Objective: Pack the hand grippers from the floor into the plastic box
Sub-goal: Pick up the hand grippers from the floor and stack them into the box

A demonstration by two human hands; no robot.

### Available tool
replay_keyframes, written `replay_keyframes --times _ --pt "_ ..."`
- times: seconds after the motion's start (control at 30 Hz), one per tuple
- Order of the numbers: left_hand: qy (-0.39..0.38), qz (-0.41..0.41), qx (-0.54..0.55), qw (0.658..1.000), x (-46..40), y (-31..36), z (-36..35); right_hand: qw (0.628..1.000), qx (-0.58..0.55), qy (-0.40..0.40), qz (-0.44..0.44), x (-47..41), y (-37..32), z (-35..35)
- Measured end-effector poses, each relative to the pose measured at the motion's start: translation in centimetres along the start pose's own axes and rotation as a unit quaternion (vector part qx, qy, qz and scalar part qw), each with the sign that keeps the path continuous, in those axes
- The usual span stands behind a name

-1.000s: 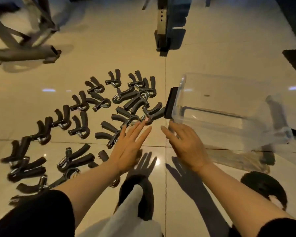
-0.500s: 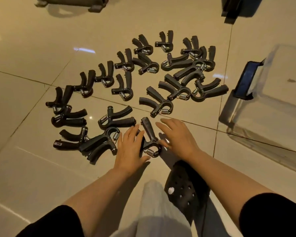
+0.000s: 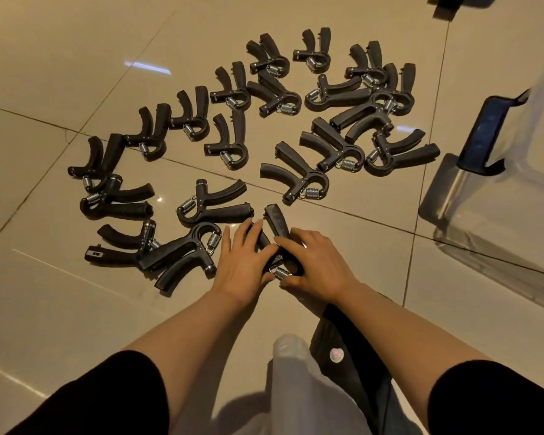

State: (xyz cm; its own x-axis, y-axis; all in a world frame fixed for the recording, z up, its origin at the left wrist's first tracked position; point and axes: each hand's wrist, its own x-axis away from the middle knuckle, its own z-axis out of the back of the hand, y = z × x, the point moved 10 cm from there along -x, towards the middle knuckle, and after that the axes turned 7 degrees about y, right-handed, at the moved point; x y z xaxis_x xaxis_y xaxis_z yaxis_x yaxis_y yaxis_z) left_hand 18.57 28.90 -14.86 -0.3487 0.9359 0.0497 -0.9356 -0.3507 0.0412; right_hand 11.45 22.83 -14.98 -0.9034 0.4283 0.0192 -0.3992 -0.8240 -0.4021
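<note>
Several black hand grippers (image 3: 299,174) with steel springs lie scattered across the tiled floor. The nearest hand gripper (image 3: 277,224) lies just in front of me, handles pointing away, its spring toward me. My left hand (image 3: 244,262) lies over its left handle with fingers nearly straight. My right hand (image 3: 314,262) curls its fingers and thumb round its spring end. The clear plastic box (image 3: 500,196) with a dark blue latch lies on the floor at the right, apart from both hands.
A black perforated shoe (image 3: 346,350) and a white trouser leg (image 3: 296,387) sit below my hands. Another gripper (image 3: 182,255) lies just left of my left hand. Dark equipment feet (image 3: 453,4) show at the top right edge.
The view tilted down and left from the box to the grippers. Both hands dropped onto the nearest gripper; the right hand closed round its spring end, the left settled on its handle.
</note>
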Motion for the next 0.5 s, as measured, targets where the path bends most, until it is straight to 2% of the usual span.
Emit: replay_keyframes --times 0.1,0.23,0.33,0.4,0.5 --pt "0.056 -0.045 -0.034 0.997 0.2 0.8 0.3 1.000 -0.008 0.011 0.011 0.0 -0.3 -0.3" --pt "0.121 -0.011 -0.012 0.993 0.9 0.2 0.9 0.998 -0.043 0.030 0.029 0.2 -1.2 0.7" --pt "0.188 -0.009 0.014 0.982 0.6 0.4 3.2 0.994 -0.064 0.084 0.040 0.6 -1.7 3.1" --pt "0.220 -0.028 0.030 0.975 -0.2 1.0 5.2 0.991 -0.066 0.116 0.016 0.5 -1.1 5.4" --pt "0.269 -0.061 0.055 0.960 -2.0 3.1 8.9 0.982 -0.023 0.188 0.007 0.6 -0.2 10.2"
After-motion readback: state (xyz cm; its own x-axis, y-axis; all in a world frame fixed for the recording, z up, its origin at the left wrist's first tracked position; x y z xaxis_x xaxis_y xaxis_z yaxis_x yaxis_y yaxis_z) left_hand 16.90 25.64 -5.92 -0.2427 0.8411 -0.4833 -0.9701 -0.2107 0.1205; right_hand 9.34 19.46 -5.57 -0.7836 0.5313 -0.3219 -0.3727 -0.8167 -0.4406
